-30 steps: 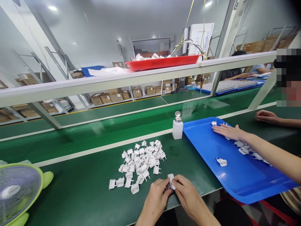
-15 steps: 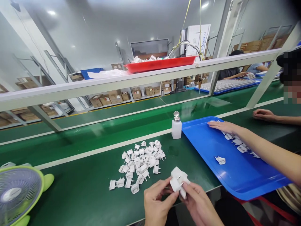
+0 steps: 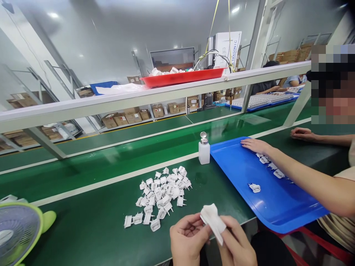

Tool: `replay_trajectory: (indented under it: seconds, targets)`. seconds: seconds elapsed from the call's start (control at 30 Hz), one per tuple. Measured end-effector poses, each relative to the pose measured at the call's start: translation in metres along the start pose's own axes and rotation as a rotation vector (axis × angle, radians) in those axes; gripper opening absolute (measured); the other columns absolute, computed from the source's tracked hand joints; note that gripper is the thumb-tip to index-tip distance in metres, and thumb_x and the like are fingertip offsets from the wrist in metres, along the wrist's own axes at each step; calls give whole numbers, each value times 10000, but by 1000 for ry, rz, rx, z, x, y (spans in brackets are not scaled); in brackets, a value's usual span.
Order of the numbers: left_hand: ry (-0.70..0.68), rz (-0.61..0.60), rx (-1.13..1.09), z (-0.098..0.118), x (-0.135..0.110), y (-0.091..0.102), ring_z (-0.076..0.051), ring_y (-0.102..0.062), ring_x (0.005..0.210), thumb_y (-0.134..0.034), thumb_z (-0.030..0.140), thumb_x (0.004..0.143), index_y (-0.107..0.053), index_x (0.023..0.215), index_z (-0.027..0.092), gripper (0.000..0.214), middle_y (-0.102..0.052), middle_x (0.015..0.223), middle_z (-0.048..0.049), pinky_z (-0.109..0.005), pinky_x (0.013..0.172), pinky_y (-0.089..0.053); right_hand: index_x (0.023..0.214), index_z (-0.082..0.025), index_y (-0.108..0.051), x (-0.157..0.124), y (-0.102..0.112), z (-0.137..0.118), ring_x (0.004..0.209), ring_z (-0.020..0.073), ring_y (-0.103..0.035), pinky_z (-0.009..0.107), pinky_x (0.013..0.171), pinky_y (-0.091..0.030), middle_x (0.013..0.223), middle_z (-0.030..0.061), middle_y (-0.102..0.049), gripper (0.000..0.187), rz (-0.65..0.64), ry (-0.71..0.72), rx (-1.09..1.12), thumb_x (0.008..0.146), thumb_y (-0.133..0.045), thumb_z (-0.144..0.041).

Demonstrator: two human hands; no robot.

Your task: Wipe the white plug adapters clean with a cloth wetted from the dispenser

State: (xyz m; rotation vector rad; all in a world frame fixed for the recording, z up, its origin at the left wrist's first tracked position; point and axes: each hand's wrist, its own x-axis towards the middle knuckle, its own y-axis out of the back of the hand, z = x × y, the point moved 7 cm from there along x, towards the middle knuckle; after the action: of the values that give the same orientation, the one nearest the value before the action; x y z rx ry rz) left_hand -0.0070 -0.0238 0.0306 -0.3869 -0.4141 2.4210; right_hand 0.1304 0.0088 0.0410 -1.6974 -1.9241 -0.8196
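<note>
- The green conveyor bench (image 3: 91,225) runs across the view, with a white shelf rail (image 3: 138,99) above it that carries a red tray (image 3: 183,77) of white parts.
- A blue tray (image 3: 249,173) lies at the right; a co-worker's hand (image 3: 253,145) rests flat on it beside a row of white plug adapters (image 3: 267,164), and one adapter (image 3: 254,188) sits apart.
- A green desk fan (image 3: 16,232) stands at the lower left.
- A loose pile of white plug adapters (image 3: 162,190) lies in front of the person, near a white dispenser bottle (image 3: 204,149); judging by its size, most of the work seems left.
- The white wiping cloth (image 3: 213,221) is held up over the bench edge.
- The left hand (image 3: 187,240) is curled against the cloth's lower edge, and whether it holds anything besides cannot be told; the right hand (image 3: 238,245) pinches the cloth.
</note>
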Motion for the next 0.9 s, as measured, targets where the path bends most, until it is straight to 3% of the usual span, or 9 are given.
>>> replay_trajectory:
  seconds: [0.2, 0.3, 0.4, 0.53, 0.6, 0.7, 0.8, 0.87, 0.9]
  targets:
    - [84, -70, -59, 4, -6, -7, -100, -536, 366, -1013, 321, 385, -802, 647, 109, 397, -663, 444, -49, -168, 329, -437, 969, -241, -757, 22, 30, 3, 842, 221, -660, 316, 750, -538, 987, 94, -665, 145, 147, -59, -94, 950, -622, -189]
    - [143, -134, -91, 2, -8, -12, -81, -505, 347, -1015, 384, 394, -803, 642, 116, 423, -633, 426, -33, -158, 321, -414, 991, -251, -782, 19, 18, 3, 869, 234, -667, 298, 707, -544, 1007, 105, -673, 199, 30, -185, 82, 986, -585, -281]
    - [199, -150, -115, -3, -8, -12, -67, -504, 349, -1020, 429, 391, -794, 629, 121, 451, -615, 423, -18, -139, 326, -400, 1015, -243, -791, 9, 2, 19, 818, 217, -658, 277, 688, -554, 988, 96, -677, 231, -84, -401, 293, 981, -606, -377]
    - [234, -148, -121, -6, -6, -13, -68, -528, 364, -1025, 429, 385, -787, 629, 116, 463, -633, 438, -23, -134, 346, -414, 914, -224, -785, -8, -19, 50, 620, 180, -584, 301, 593, -547, 739, 38, -627, 296, -88, -772, 747, 913, -689, -505]
    - [194, -140, -104, -3, -6, -13, -80, -544, 375, -1024, 402, 390, -790, 643, 107, 454, -654, 449, -37, -147, 356, -436, 847, -210, -768, -11, -25, 56, 562, 172, -552, 318, 563, -546, 645, 19, -578, 343, -74, -848, 837, 922, -667, -530]
    - [97, -94, -68, 3, -6, -11, -101, -558, 380, -1025, 340, 380, -785, 640, 106, 425, -694, 482, -60, -169, 343, -458, 900, -210, -765, 1, -12, 49, 587, 182, -584, 319, 573, -560, 705, 42, -624, 335, -10, -700, 704, 973, -599, -492]
    - [11, -55, -27, 8, -7, -6, -101, -574, 385, -1018, 282, 389, -792, 669, 115, 397, -741, 542, -80, -169, 358, -479, 1019, -236, -772, 24, 7, 17, 734, 204, -664, 295, 651, -577, 885, 79, -686, 181, -133, -208, 351, 973, -599, -262]
    - [-15, -49, -8, 10, -8, -4, -95, -580, 383, -1011, 263, 406, -800, 693, 118, 385, -754, 564, -86, -164, 377, -489, 1137, -251, -753, 29, 14, -3, 804, 203, -678, 283, 707, -578, 944, 86, -679, 308, -220, 105, 105, 938, -571, -103]
    - [-7, -54, -10, 9, -8, -4, -96, -581, 383, -1010, 264, 409, -801, 690, 116, 381, -751, 559, -85, -161, 374, -485, 1191, -256, -734, 30, 18, -7, 823, 200, -676, 281, 729, -575, 965, 87, -669, 372, -207, 183, 12, 926, -559, -62]
